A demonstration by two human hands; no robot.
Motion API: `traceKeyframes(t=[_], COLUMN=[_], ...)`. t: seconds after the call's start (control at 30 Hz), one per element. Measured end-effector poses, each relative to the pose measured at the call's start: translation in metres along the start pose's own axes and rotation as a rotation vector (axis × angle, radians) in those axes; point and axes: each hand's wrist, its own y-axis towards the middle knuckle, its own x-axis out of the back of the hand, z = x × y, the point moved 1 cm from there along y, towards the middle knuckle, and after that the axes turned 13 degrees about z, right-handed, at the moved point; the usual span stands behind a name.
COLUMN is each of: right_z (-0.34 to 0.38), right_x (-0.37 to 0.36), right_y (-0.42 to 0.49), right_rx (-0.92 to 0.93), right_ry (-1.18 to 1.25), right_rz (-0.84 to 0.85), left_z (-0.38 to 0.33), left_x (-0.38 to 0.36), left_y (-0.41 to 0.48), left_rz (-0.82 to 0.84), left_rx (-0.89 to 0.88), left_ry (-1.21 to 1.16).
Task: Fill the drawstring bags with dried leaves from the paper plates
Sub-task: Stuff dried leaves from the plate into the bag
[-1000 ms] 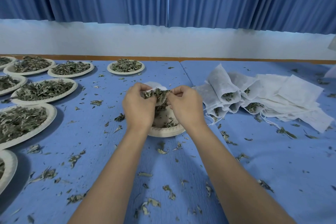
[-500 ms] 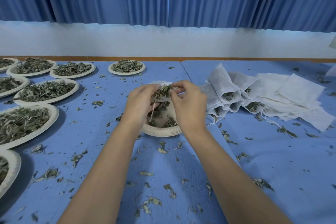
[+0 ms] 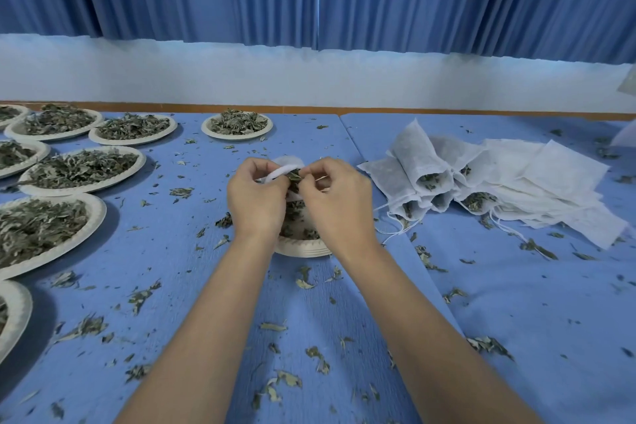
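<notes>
Round paper plates (image 3: 98, 213) with fluted rims, heaped with curled grey-green dried leaves (image 3: 82, 167), crowd the bench (image 3: 516, 303) from 8 to 11 o'clock. One more plate sits alone at 12. The bench wears a rough blue cloth littered with leaf crumbs.

At the centre, the left hand (image 3: 256, 203) has its grip pinching the rolled white rim of a thin, gauzy cloth bag (image 3: 277, 174). The bag is held just above a near-empty plate (image 3: 303, 248). Its mouth faces the person. What shows of its body runs away toward 12 o'clock; the hands hide the rest.

The right hand (image 3: 339, 206) has its grip pinching leaves at that mouth.

At 2 to 3 o'clock lies a pile of bags (image 3: 423, 162), some plump with leaves and with their mouths toward 6, beside flat, limp ones (image 3: 550, 175) with loose strings.
</notes>
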Motion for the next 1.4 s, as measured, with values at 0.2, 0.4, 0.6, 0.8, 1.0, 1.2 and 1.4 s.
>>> traceKeyframes(t=[0.2,0.4,0.6,0.8,1.0,1.2,1.4], right_z=[-0.002,-0.001,-0.004,-0.009,-0.007,-0.01,-0.003], right_x=[-0.002,-0.005,-0.003,0.005,0.009,0.012,0.018], right_y=[0.0,0.001,0.003,0.006,0.004,0.01,0.012], right_rx=[0.071,0.017,0.066,0.023,-0.004,-0.027,0.02], right_ry=[0.033,0.107,0.064,-0.025,-0.646,-0.57,0.131], right_rz=[0.018,0.131,0.133,-0.047,0.006,0.082,0.203], left_z=[0.002,-0.004,-0.014,-0.009,-0.011,-0.013,-0.007], left_x=[0.001,0.004,0.009,0.003,-0.003,-0.003,0.006], left_y=[0.0,-0.001,-0.005,-0.006,-0.013,-0.011,-0.004], left_rz=[-0.097,0.044,0.243,0.247,0.346,0.347,0.227], left_rx=[-0.003,0.11,0.164,0.021,-0.121,-0.153,-0.172], left_ry=[-0.101,-0.18,-0.302,-0.127,-0.113,-0.092,-0.092])
